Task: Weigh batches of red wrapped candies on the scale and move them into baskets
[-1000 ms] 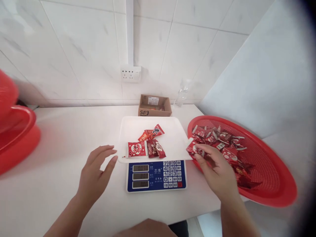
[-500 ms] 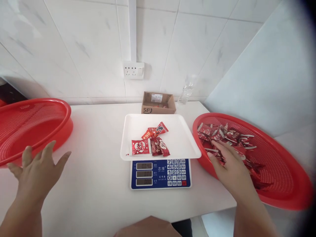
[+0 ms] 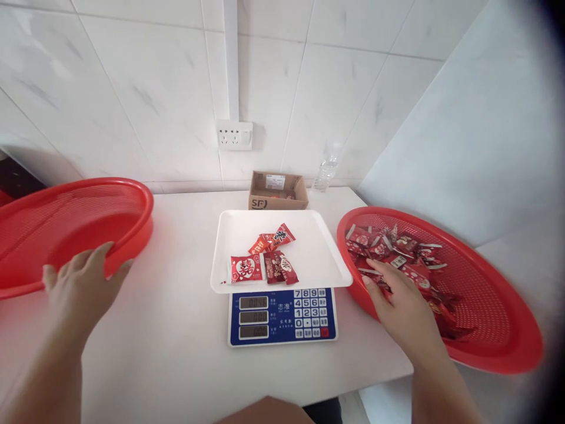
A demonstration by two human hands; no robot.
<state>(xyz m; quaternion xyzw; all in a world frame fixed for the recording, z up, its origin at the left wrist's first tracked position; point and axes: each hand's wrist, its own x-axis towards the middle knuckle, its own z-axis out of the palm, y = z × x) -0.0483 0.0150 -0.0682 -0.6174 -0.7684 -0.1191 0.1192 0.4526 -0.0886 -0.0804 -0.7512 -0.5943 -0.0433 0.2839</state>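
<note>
At left, left hand (image 3: 82,281): open, fingers spread, palm down, fingertips laid on the near rim of the empty red basket (image 3: 66,227); touching, not clasping.
Right hand (image 3: 406,306): loosely open, palm down, reaching over the near rim of the full red basket (image 3: 489,294), fingertips on the wrapped sweets (image 3: 397,244) inside; cannot tell whether one is pinched.
Where the baskets sit: empty red basket at the far left of the worktop (image 3: 176,335), full red basket at the right edge, hanging partly past it.
Between the hands: blue scale (image 3: 282,316) carrying a white tray (image 3: 313,259), a few red sweet packets (image 3: 265,262) on it.
Writing: "SF" on the cardboard box (image 3: 277,193); keypad digits 0 to 9 and "志准" on the scale; three small displays, digits too blurred to read; large white Chinese characters on the wrappers.
Behind: clear plastic bottle (image 3: 325,171) just right of the box, white socket (image 3: 233,134) on the wall above.
Room: white worktop, pale marbled wall tiles (image 3: 145,88), a plain white panel rising at the right.
</note>
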